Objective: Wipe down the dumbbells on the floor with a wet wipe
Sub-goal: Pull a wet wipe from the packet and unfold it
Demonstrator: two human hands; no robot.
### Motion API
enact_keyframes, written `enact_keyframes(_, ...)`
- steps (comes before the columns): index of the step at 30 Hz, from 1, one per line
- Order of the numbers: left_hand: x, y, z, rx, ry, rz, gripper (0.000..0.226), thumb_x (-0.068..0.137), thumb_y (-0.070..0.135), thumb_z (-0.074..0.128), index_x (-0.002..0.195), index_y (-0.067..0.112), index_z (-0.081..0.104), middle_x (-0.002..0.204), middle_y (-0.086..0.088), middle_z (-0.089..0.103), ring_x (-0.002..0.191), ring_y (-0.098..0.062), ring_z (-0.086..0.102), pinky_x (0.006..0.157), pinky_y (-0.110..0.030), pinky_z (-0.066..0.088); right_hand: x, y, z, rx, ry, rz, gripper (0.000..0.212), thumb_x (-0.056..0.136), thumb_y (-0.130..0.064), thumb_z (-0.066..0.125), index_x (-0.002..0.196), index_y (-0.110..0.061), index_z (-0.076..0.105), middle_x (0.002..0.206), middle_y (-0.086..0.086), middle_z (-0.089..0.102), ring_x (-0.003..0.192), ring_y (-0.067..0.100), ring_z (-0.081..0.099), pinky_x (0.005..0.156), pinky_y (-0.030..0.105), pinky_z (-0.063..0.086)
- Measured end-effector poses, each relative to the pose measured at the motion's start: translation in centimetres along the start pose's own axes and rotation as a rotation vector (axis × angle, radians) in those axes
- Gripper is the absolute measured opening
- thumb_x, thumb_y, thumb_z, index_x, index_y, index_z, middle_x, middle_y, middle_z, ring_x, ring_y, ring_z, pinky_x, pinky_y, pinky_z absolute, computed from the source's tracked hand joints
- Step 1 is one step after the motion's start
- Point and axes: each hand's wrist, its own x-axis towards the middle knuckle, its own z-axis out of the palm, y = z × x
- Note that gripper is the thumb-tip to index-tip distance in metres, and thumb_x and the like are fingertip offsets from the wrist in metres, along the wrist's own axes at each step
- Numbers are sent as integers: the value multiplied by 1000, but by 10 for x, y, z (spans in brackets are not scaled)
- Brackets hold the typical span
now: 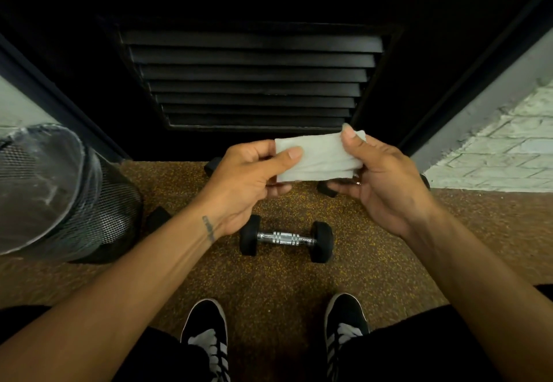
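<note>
Two hands pinching one folded white wet wipe (317,158) between them, held up over the speckled floor (269,280): left hand (248,184) clamped on the wipe's left edge, thumb on top, fingers curled out of sight beneath; right hand (386,178) clamped on the right edge, thumb pressed over the upper corner, the other fingers tucked under the cloth with only their tips showing. Wipe stretched flat between the two grips, creased across its face, underside hidden. Directly below the grip, nearer the body, one small dumbbell (286,238) lying on its side on the floor, black ends and a ribbed chrome handle, fully in view and apart from both hands. Beyond and under the hands, more black dumbbell ends (213,166) half covered by wrists and wipe, count and shape hard to make out; another dark piece just beneath the right palm at (326,187), mostly hidden. Left of the grip, a black mesh bin (98,202) with a clear liner, cut off by the frame edge. Past the grip, a dark louvred door (254,82), its upper part lost in shadow. Below, toward the body, two black shoes (206,330) with white stripes, partly cropped at the bottom edge.
</note>
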Motion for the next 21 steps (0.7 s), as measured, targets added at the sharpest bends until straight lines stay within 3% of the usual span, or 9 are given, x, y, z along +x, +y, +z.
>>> enact_keyframes(2, -4, -1, -1, -8, -15, -1, 37, 72, 32, 73, 103, 13, 74, 95, -5, 74, 73, -10, 70, 65, -22, 59, -1, 1, 3, 24, 6, -3, 22, 89, -38, 63, 95, -18, 72, 92, 1, 73, 92, 17, 70, 78, 34, 57)
enact_keyframes(3, -6, 0, -2, -23, -31, 1, 38, 73, 31, 73, 107, 14, 73, 97, -5, 73, 75, -10, 70, 66, -23, 59, -1, 1, 5, 39, -2, 3, 24, 89, -38, 63, 97, -16, 71, 93, 2, 73, 90, 18, 70, 74, 33, 57)
enact_keyframes(7, -7, 5, -14, -117, -155, 20, 61, 78, 12, 72, 135, 29, 59, 121, -11, 70, 109, -27, 69, 89, -37, 58, 1, -1, 7, 120, 33, 60, 32, 87, -37, 66, 107, -11, 68, 98, 8, 72, 85, 20, 71, 67, 30, 58)
enact_keyframes(10, -9, 4, -21, -40, -164, 70, 62, 86, -5, 64, 138, 28, 56, 120, -10, 72, 113, -28, 66, 94, -37, 53, 3, 5, 7, 90, 36, 97, 27, 89, -32, 66, 110, -16, 65, 105, 8, 70, 82, 18, 71, 65, 29, 59)
enact_keyframes(14, -8, 3, -24, -95, -59, 29, 48, 90, -4, 63, 128, 25, 65, 110, -7, 76, 99, -19, 71, 83, -27, 58, 6, 15, 10, -262, 33, 18, 29, 91, -40, 62, 117, -28, 60, 111, 5, 66, 77, 14, 70, 69, 30, 58)
enact_keyframes(18, -7, 2, -25, -80, -54, 11, 42, 91, -3, 63, 127, 17, 66, 110, -11, 75, 99, -20, 73, 77, -24, 58, 6, 28, 16, -853, 42, -300, 56, 76, -67, 61, 125, -42, 52, 131, -8, 47, 115, 9, 52, 91, 31, 49)
enact_keyframes(21, -8, 1, -23, -60, -76, 38, 43, 91, -3, 62, 131, 14, 62, 110, -14, 75, 101, -24, 73, 76, -29, 60, 4, 31, 26, -974, -12, -546, 54, 75, -60, 66, 121, -35, 55, 127, -12, 51, 120, 6, 49, 98, 32, 46)
